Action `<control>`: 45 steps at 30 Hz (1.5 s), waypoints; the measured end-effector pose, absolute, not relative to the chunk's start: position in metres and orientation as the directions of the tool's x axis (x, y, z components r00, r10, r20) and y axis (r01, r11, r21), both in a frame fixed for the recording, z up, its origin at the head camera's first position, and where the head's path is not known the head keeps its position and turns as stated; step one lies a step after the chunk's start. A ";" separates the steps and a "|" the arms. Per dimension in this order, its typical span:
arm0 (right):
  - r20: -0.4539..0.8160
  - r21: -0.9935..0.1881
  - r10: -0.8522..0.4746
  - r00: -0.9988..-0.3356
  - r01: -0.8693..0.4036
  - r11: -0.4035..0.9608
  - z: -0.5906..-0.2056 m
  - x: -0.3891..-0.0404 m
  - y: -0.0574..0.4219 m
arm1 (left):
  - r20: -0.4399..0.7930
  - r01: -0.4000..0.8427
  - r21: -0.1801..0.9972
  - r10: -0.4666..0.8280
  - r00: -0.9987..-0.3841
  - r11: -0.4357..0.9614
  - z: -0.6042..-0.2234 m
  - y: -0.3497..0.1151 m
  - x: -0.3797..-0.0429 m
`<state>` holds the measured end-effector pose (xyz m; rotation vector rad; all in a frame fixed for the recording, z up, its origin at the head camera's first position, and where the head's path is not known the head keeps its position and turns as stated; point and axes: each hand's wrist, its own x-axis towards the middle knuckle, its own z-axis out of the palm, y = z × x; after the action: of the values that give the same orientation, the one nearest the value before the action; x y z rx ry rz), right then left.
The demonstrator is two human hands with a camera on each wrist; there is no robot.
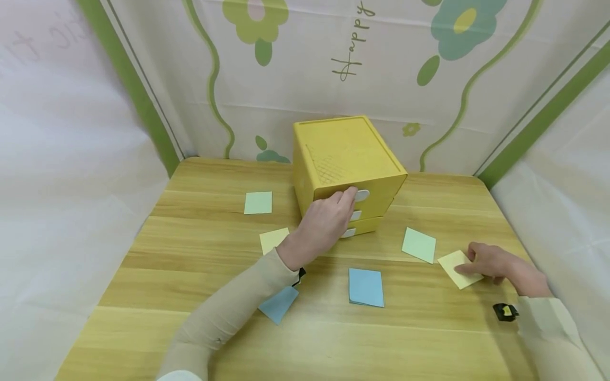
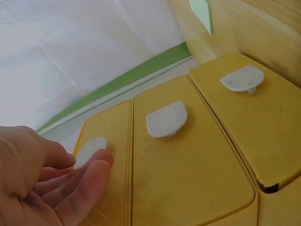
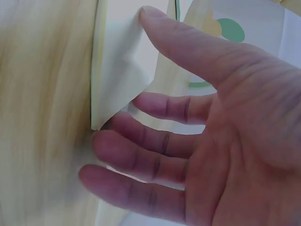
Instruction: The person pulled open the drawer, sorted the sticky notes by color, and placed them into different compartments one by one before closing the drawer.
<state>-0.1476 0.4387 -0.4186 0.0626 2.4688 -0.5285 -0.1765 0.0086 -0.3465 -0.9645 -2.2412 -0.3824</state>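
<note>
Facing a closed drawer [image 1: 385,191], the left hand [image 1: 325,221] grips its handle [image 1: 362,195], the right hand [image 1: 498,265] a notepad [image 1: 452,262].

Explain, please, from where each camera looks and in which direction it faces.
Head: worn on the head, looks forward and down at the table and yellow drawer unit; left hand, right hand and sleeves show.
Left wrist: worn there, faces the drawer fronts; that hand shows.
Right wrist: worn there, faces the held yellow note; that hand shows.
Shared: head and left wrist both show the white handles.
</note>
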 end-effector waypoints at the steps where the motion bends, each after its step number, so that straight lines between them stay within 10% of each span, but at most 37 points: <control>1: -0.569 -0.360 -0.082 -0.819 0.158 0.920 -0.419 -0.148 0.439 | 0.670 0.724 0.010 0.533 -0.517 0.690 -0.346 0.009 -0.177; 34: -0.482 -0.361 -0.153 -0.863 0.036 0.932 -0.426 -0.153 0.449 | 0.726 0.634 0.012 0.430 -0.538 0.773 -0.340 0.023 -0.181; 45: -0.354 -0.572 -0.246 -0.902 0.001 0.820 -0.423 -0.164 0.465 | 0.716 0.642 0.038 0.427 -0.552 0.766 -0.340 0.024 -0.180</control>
<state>-0.1637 0.4655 -0.4229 -0.1827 2.5853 -0.8128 -0.1796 0.0237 -0.3399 -0.7938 -2.2387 -0.3846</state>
